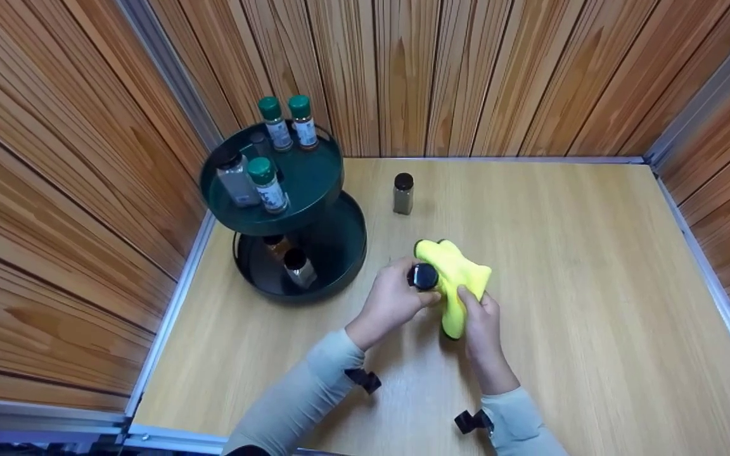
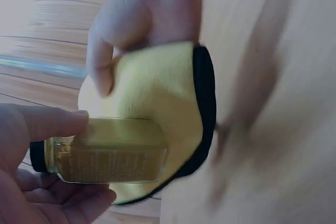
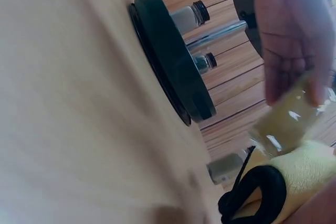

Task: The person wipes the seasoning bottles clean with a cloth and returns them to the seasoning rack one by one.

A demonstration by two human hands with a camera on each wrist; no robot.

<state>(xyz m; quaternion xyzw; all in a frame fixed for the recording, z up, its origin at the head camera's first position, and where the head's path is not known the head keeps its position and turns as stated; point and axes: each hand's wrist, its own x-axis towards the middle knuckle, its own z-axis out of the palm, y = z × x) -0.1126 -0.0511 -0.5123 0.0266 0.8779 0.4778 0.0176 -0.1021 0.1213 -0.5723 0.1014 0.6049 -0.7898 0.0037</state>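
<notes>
In the head view my left hand (image 1: 397, 294) grips a spice jar with a black cap (image 1: 424, 277). The left wrist view shows this glass jar (image 2: 113, 150) on its side, yellowish-brown inside, with thumb and fingers around it near the cap. My right hand (image 1: 482, 323) pinches a yellow cloth with dark edging (image 1: 463, 272), thumb on top. The cloth lies right against the jar's glass side, bunched and folded over. Both hands are held over the table, in front of the two-tier rack.
A dark green two-tier round rack (image 1: 289, 218) stands at the left. Its upper tray holds several jars, among them a green-capped jar (image 1: 268, 185); the lower one holds black-capped jars (image 1: 300, 267). Another black-capped jar (image 1: 403, 194) stands upright on the wooden table (image 1: 593, 285). Wood-panel walls enclose it.
</notes>
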